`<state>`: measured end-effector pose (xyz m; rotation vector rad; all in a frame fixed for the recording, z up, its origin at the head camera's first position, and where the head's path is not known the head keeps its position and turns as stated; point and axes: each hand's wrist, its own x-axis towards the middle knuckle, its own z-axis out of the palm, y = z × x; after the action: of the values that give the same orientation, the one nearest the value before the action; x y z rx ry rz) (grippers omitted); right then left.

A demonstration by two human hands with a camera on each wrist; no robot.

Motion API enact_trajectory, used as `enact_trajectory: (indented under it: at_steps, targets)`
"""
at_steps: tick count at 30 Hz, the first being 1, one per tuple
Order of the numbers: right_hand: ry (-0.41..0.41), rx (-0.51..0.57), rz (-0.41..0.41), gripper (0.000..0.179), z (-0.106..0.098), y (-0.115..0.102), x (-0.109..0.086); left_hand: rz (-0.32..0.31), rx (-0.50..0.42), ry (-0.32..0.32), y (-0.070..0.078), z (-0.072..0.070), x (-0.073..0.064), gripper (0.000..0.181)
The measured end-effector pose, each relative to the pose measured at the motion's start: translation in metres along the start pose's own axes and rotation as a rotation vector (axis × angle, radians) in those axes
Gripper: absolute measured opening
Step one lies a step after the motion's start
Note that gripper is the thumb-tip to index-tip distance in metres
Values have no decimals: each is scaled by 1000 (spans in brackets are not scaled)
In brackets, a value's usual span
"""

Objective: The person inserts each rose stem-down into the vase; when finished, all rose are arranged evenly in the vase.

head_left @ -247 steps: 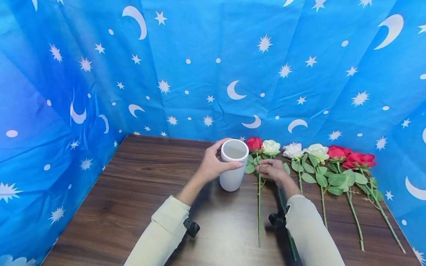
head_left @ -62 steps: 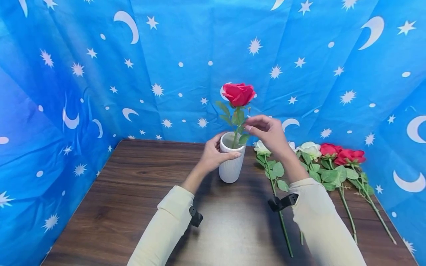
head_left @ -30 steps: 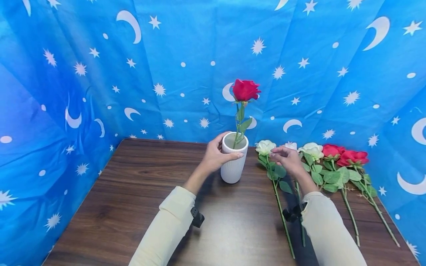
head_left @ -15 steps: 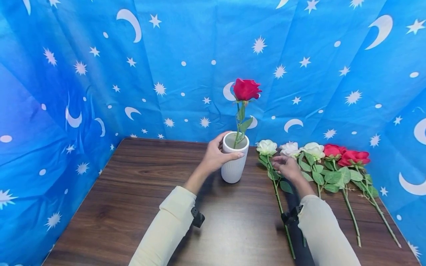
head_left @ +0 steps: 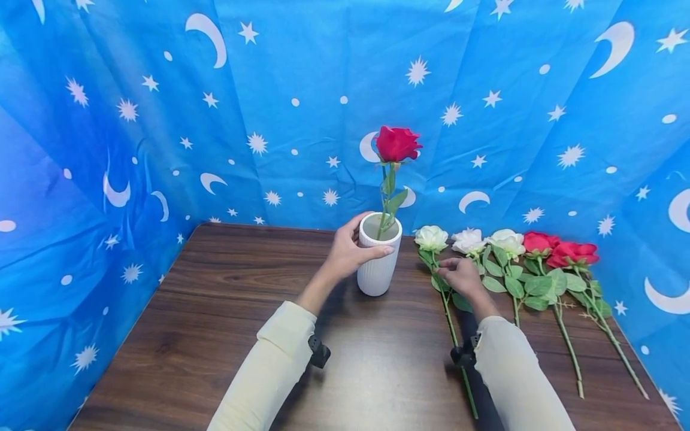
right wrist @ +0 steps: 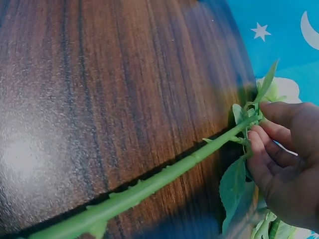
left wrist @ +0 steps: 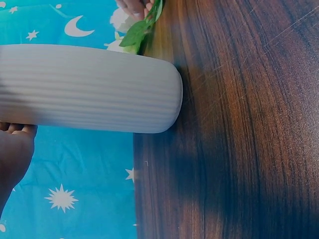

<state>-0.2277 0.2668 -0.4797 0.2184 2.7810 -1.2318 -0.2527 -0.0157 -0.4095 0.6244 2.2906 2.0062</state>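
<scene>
In the head view my left hand point(head_left: 347, 251) grips the upper part of a white ribbed vase point(head_left: 377, 272), thumb across its front. The vase stands upright on the table, and one red rose point(head_left: 398, 143) rises from its mouth, leaning slightly right. My right hand point(head_left: 462, 278) is at the leafy upper stem of the nearest white rose point(head_left: 431, 238), which lies on the table right of the vase. Close up in the right wrist view, the thumb and fingers pinch that green thorny stem point(right wrist: 164, 177) just below the bloom. The vase's ribbed side point(left wrist: 94, 89) fills much of the left wrist view.
Farther right lie another white rose point(head_left: 469, 241), a cream rose point(head_left: 507, 242) and two red roses point(head_left: 572, 254), their leaves overlapping. The dark wooden table point(head_left: 215, 311) ends at a blue curtain point(head_left: 318, 72) with moons and stars, at the back and both sides.
The red rose beside the vase was lifted and placed into it, then released. My right hand moved back right and down to the nearest white rose's stem. My left hand kept its hold on the vase.
</scene>
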Motion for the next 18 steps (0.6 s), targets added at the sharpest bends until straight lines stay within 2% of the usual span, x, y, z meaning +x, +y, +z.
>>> enact_trajectory:
  at_steps: [12,18]
  targets:
    - [97,-58,32,31,7,1,4,1,6,-2,0,0,-1,75]
    - [120,-88,35,25,9,2,4,3,5,-1,1,0,-1,75]
